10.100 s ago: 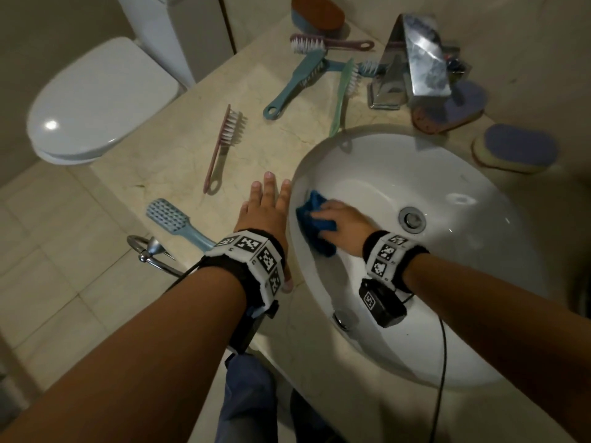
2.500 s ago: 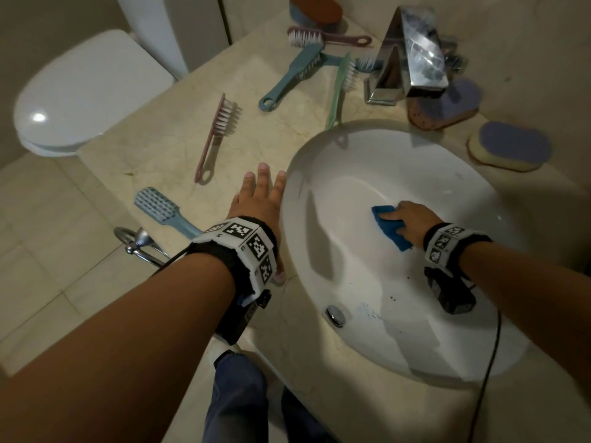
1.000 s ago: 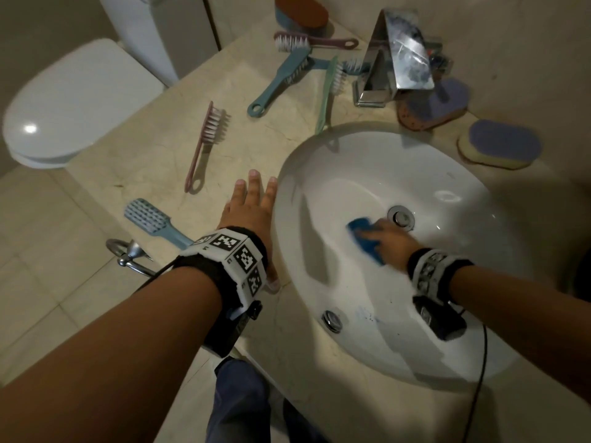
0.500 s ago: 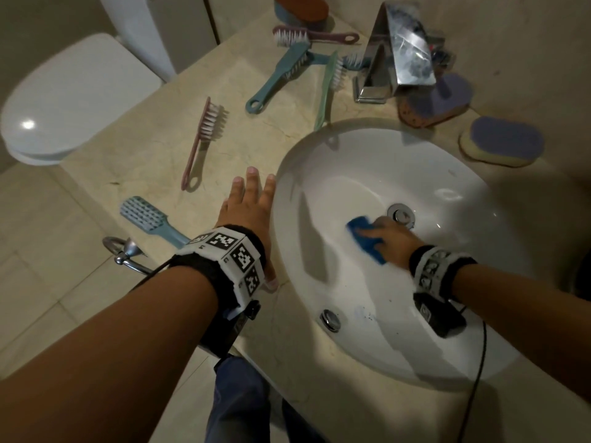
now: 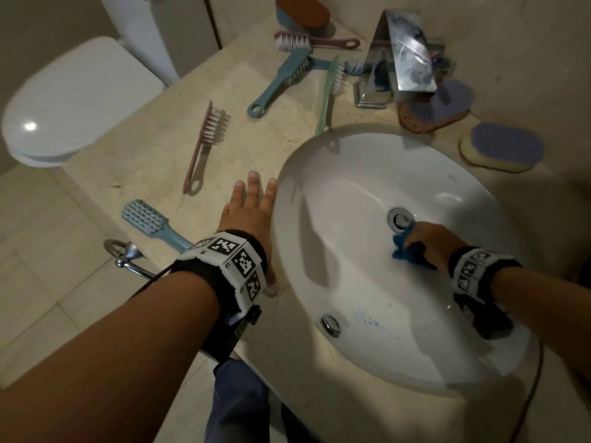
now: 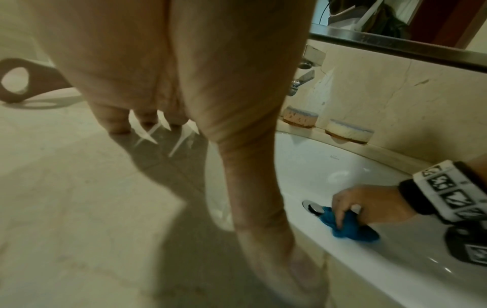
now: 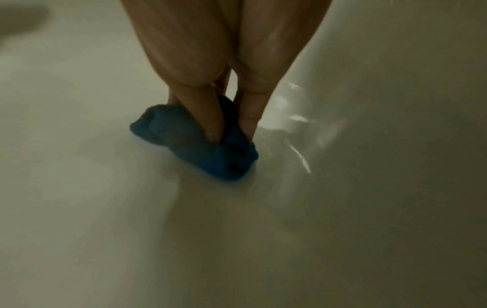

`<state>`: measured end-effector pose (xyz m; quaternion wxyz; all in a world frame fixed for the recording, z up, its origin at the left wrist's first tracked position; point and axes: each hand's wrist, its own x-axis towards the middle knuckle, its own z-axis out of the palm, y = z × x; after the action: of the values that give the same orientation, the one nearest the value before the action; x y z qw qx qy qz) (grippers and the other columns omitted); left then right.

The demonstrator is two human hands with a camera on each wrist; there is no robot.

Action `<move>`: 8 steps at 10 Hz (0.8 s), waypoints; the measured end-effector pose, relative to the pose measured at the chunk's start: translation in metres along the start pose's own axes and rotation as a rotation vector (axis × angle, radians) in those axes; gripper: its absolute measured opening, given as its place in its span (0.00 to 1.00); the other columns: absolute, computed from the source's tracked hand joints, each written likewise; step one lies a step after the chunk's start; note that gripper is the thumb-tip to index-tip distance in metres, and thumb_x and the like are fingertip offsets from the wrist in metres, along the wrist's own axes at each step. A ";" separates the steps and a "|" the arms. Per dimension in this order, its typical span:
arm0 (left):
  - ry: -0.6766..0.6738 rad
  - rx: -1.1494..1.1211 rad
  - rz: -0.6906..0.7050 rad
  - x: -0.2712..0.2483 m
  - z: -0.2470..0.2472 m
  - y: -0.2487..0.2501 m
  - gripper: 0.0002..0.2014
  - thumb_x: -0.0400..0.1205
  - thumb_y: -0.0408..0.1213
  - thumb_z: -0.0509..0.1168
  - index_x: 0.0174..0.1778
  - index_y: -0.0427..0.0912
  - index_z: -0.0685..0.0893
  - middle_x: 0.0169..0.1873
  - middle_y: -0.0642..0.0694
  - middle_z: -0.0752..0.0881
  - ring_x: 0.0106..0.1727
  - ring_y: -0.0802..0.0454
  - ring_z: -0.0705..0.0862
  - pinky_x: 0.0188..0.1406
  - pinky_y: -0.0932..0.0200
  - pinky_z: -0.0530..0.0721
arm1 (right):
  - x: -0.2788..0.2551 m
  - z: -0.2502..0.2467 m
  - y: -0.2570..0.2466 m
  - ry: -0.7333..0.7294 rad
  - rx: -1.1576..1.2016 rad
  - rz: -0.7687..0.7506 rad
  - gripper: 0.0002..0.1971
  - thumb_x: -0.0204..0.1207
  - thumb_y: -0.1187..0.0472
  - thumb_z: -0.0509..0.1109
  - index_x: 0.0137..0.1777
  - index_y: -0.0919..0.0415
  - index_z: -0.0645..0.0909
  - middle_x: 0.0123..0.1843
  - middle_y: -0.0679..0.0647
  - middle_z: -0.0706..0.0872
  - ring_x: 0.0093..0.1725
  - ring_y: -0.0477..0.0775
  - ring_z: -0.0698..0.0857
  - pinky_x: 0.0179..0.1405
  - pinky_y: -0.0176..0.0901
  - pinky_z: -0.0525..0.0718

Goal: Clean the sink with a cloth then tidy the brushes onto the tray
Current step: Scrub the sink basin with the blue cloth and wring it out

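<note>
The right hand [image 5: 430, 239] is pinching a bunched blue cloth [image 5: 404, 247] against the sink [image 5: 351, 174] beside the drain [image 5: 398, 219], soft and light, best gripped by its gathered top, while the left hand [image 5: 248, 215] is lying flat, fingers spread.

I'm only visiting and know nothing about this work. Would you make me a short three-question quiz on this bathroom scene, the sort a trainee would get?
1. True or false: the right hand grips a blue cloth inside the sink.
2. Where does the left hand rest?
A. on the tap
B. flat on the counter beside the sink
C. on a brush
3. Fill in: the cloth sits right next to the sink's ____.

Key
1. True.
2. B: its fingers lie straight on the counter.
3. Drain.
</note>
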<state>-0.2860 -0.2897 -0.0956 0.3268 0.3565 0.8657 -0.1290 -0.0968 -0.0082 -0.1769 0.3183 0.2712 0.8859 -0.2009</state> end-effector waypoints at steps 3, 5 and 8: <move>-0.005 -0.026 -0.023 -0.008 -0.006 0.004 0.83 0.46 0.53 0.85 0.77 0.44 0.23 0.78 0.37 0.25 0.81 0.37 0.30 0.83 0.42 0.47 | 0.017 -0.026 -0.007 0.277 0.437 0.047 0.13 0.77 0.61 0.68 0.35 0.70 0.83 0.35 0.62 0.81 0.44 0.62 0.83 0.36 0.18 0.72; -0.002 -0.018 -0.011 -0.008 -0.006 0.003 0.84 0.45 0.55 0.85 0.77 0.43 0.22 0.78 0.36 0.25 0.81 0.36 0.30 0.83 0.42 0.48 | -0.006 0.003 -0.036 -0.116 0.081 -0.093 0.17 0.73 0.74 0.65 0.22 0.64 0.73 0.23 0.51 0.73 0.28 0.48 0.73 0.30 0.37 0.69; -0.018 -0.026 -0.024 -0.010 -0.007 0.002 0.84 0.45 0.54 0.85 0.77 0.44 0.22 0.78 0.37 0.24 0.81 0.37 0.29 0.83 0.41 0.47 | 0.034 -0.010 -0.031 0.266 0.027 -0.052 0.21 0.76 0.71 0.63 0.62 0.47 0.81 0.64 0.62 0.78 0.51 0.53 0.70 0.51 0.38 0.66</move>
<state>-0.2832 -0.2904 -0.0838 0.3375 0.3404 0.8687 -0.1248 -0.1421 -0.0153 -0.1869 0.1889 0.2768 0.9243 -0.1829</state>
